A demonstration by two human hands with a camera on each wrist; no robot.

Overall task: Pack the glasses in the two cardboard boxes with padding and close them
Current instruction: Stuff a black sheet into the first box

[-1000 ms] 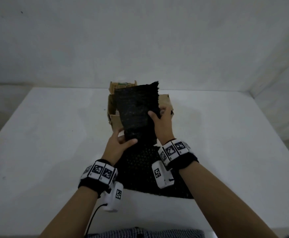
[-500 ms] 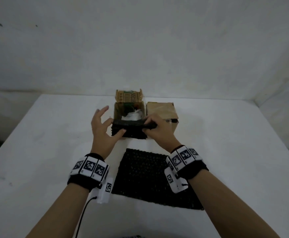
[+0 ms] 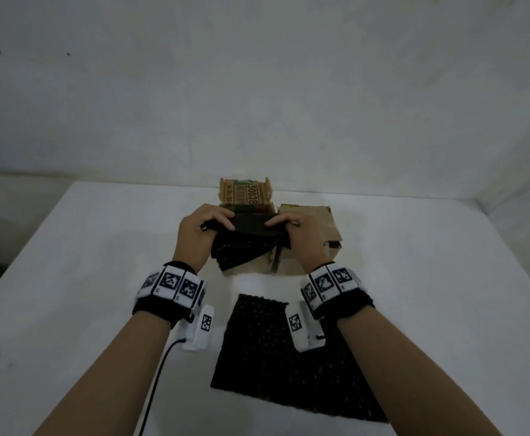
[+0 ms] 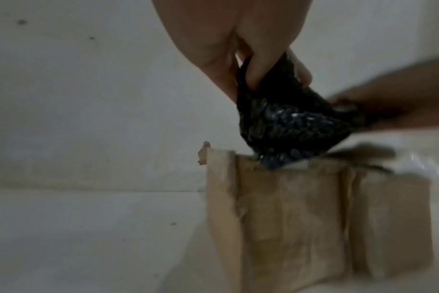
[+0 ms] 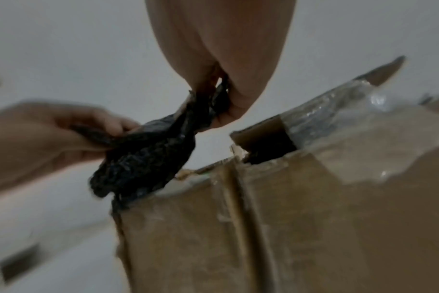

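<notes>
— Grip?
— A black padding sheet (image 3: 251,243) is pinched at its ends by the left hand (image 3: 199,236) and right hand (image 3: 298,236), bunched over the open box (image 3: 246,199).
— Progress?
— The right box (image 3: 312,229) appears closed; a second sheet (image 3: 276,350) is left on the table (image 3: 68,278). No glasses are discernible.

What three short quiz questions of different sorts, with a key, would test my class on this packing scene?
1. True or false: both boxes stand open.
2. What do the left hand and right hand grip? A) a glass B) black padding C) tape
3. Fill in: a second black sheet lies flat on the ____.

Key: 1 false, only the left box has its flap up; the right box is closed. 2 B. 3 table.
</notes>
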